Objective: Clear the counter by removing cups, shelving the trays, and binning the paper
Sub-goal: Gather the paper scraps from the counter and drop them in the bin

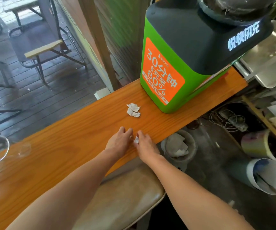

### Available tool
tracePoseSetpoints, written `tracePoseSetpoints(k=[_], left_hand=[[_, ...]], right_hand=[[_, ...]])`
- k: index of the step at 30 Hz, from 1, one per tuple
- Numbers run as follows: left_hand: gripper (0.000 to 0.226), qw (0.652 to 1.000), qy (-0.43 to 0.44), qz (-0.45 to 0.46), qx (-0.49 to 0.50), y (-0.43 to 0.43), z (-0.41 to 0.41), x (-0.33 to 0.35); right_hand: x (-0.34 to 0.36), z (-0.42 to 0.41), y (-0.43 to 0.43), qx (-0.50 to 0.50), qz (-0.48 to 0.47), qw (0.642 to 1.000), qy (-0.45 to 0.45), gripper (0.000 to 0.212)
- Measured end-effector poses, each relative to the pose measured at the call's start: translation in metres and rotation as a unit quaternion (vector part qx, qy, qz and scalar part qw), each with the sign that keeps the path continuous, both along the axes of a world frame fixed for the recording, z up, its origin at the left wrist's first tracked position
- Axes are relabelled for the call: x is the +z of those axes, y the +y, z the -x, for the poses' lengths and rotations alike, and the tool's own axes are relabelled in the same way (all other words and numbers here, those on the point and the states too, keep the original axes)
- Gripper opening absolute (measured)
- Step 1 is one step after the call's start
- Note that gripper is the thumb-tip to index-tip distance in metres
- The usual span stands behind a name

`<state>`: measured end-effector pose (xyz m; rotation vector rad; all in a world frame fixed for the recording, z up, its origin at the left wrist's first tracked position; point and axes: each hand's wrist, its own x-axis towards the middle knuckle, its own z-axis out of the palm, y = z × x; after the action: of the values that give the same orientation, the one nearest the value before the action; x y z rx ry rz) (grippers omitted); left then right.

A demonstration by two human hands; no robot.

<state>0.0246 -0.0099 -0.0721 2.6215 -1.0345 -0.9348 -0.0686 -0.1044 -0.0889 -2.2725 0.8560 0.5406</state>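
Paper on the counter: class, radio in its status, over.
Both hands, left hand and right hand, closing on small paper scrap. Crumpled paper lies untouched beyond. Bin below counter edge. Nothing blocking.

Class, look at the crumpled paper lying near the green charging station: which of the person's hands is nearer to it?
Left. The left hand lies just below the crumpled paper, slightly to its left. The right hand sits a little farther off, below and to its right, touching a smaller paper scrap.
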Motion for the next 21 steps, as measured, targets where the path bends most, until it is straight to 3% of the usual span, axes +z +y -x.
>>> tracePoseSetpoints(k=[4,7,14,21], left_hand=[[0.013,1.0,0.014,-0.008,0.023,-0.002,0.001,0.001],[0.015,0.999,0.014,-0.018,0.027,-0.004,-0.001,0.006],[0.02,0.994,0.053,-0.022,0.094,-0.008,-0.009,0.018],[0.013,0.995,0.041,-0.038,0.084,0.001,-0.009,0.012]], right_hand=[[0.001,-0.002,0.0,0.024,0.038,0.999,0.007,0.033],[0.007,-0.003,-0.009,0.009,0.03,0.999,0.022,0.025],[0.014,0.004,-0.031,-0.046,-0.023,0.999,0.017,0.031],[0.015,0.0,-0.023,-0.024,-0.01,1.0,-0.013,0.025]])
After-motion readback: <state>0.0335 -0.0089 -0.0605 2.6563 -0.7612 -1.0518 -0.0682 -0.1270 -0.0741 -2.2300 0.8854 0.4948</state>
